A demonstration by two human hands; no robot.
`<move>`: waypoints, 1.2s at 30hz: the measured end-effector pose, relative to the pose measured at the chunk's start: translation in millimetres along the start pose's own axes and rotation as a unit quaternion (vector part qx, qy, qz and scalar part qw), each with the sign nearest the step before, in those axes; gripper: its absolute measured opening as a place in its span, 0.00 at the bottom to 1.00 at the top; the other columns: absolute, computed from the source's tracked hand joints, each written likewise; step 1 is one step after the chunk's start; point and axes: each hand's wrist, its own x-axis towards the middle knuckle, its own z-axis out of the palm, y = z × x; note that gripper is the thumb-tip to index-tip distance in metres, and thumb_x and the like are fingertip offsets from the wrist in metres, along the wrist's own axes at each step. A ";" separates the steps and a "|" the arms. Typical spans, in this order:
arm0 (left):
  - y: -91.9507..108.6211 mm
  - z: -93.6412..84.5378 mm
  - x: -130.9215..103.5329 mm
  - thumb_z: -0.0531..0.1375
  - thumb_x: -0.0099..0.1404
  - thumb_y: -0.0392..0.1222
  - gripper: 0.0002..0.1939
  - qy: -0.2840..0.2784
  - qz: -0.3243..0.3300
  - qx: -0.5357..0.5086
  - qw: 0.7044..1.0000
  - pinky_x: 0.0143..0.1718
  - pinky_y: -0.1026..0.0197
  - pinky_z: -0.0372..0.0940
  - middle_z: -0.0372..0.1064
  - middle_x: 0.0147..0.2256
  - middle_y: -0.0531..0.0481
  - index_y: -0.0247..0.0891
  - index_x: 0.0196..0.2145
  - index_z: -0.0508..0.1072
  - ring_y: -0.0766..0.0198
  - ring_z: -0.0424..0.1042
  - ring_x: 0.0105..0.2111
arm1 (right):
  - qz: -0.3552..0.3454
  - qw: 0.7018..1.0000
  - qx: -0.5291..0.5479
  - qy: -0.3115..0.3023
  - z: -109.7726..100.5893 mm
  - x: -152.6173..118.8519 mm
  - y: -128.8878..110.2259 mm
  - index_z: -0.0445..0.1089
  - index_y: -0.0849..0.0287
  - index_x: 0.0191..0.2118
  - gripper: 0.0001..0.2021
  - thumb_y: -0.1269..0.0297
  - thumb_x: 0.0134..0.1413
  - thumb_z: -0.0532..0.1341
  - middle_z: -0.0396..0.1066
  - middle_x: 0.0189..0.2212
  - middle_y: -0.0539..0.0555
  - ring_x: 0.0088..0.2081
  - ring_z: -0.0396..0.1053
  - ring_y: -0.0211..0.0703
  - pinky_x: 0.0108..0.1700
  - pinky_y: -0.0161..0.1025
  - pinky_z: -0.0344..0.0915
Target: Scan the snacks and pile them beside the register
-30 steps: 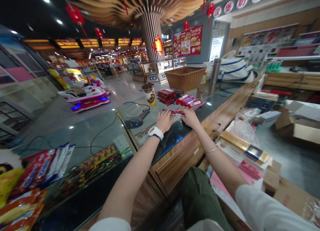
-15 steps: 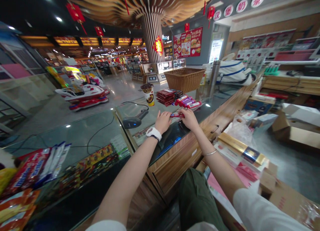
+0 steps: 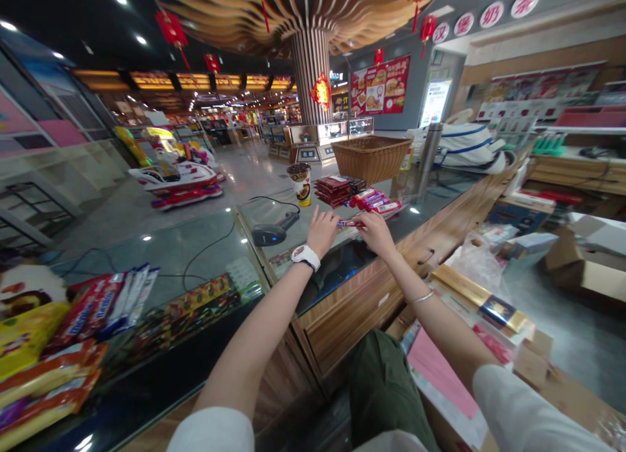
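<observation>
Above the glass counter, a slim red-and-blue wrapped candy roll lies level between my hands. My left hand pinches its left end, with the index finger raised. On the other end, the fingers of my right hand are closed. Just beyond them is a row of red and purple candy rolls. Stacked dark red packets lie beside that row, to the left. A lidded cup with a brown and yellow print stands further left. The fine print on the held roll is too small to read.
A black barcode scanner with a cable rests left of my hands. Behind the packets stands a wicker basket, near a metal post. Bagged sweets lie at the left. Boxes crowd the right side, below the counter.
The view has swung slightly left, so the scene sits further right. Both hands keep hold of the candy roll; my left index finger now points up more.
</observation>
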 end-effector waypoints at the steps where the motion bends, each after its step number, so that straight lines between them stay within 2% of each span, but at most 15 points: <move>1: -1.0 -3.4 -1.2 0.52 0.70 0.35 0.13 0.004 0.001 0.002 1.000 0.70 0.45 0.43 0.72 0.45 0.46 0.40 0.48 0.73 0.56 0.69 0.50 | -0.007 1.000 0.004 0.007 -1.4 0.2 -1.7 0.72 0.54 0.44 0.13 0.72 0.59 0.53 0.76 0.43 0.56 0.49 0.70 0.52 0.62 0.54 0.57; 7: -12.5 -29.3 -19.9 0.51 0.71 0.36 0.14 0.031 0.004 0.017 0.999 0.70 0.43 0.44 0.72 0.47 0.46 0.40 0.49 0.72 0.56 0.68 0.51 | -0.042 0.998 0.032 0.043 -6.2 9.8 -18.8 0.72 0.55 0.45 0.12 0.69 0.61 0.53 0.76 0.44 0.57 0.49 0.71 0.51 0.62 0.54 0.57; 13: -36.1 -59.9 -54.7 0.51 0.71 0.36 0.14 0.044 -0.011 0.048 0.998 0.70 0.43 0.44 0.72 0.46 0.46 0.40 0.49 0.72 0.56 0.68 0.51 | -0.096 0.992 0.072 0.036 -3.4 29.0 -54.1 0.70 0.55 0.51 0.14 0.67 0.63 0.54 0.75 0.46 0.57 0.51 0.70 0.50 0.63 0.53 0.57; 19: -66.3 -82.6 -94.5 0.54 0.70 0.37 0.14 0.055 -0.046 0.053 0.996 0.70 0.41 0.44 0.73 0.47 0.45 0.40 0.51 0.72 0.55 0.69 0.51 | -0.156 0.982 0.102 0.013 18.4 48.5 -93.9 0.69 0.54 0.54 0.16 0.68 0.63 0.54 0.75 0.48 0.57 0.52 0.69 0.50 0.64 0.55 0.56; 24: -89.8 -95.6 -124.1 0.56 0.69 0.37 0.12 0.095 -0.063 0.081 0.990 0.67 0.40 0.50 0.74 0.45 0.45 0.39 0.49 0.73 0.55 0.71 0.49 | -0.208 0.964 0.159 0.043 36.8 64.6 -127.8 0.70 0.55 0.52 0.14 0.68 0.61 0.57 0.76 0.45 0.57 0.49 0.71 0.51 0.61 0.55 0.60; 31: -123.5 -107.9 -154.9 0.55 0.69 0.36 0.13 0.122 -0.104 0.120 0.980 0.67 0.41 0.51 0.74 0.44 0.45 0.40 0.49 0.73 0.55 0.71 0.48 | -0.264 0.944 0.194 0.041 53.9 95.2 -171.8 0.69 0.53 0.52 0.17 0.72 0.57 0.58 0.75 0.45 0.55 0.49 0.71 0.50 0.63 0.57 0.59; 36: -144.6 -111.9 -174.6 0.55 0.70 0.37 0.12 0.130 -0.152 0.148 0.969 0.67 0.40 0.51 0.74 0.43 0.46 0.39 0.48 0.74 0.55 0.71 0.47 | -0.304 0.926 0.222 0.022 74.7 120.2 -202.6 0.70 0.54 0.50 0.18 0.74 0.55 0.59 0.75 0.44 0.56 0.48 0.71 0.51 0.63 0.57 0.58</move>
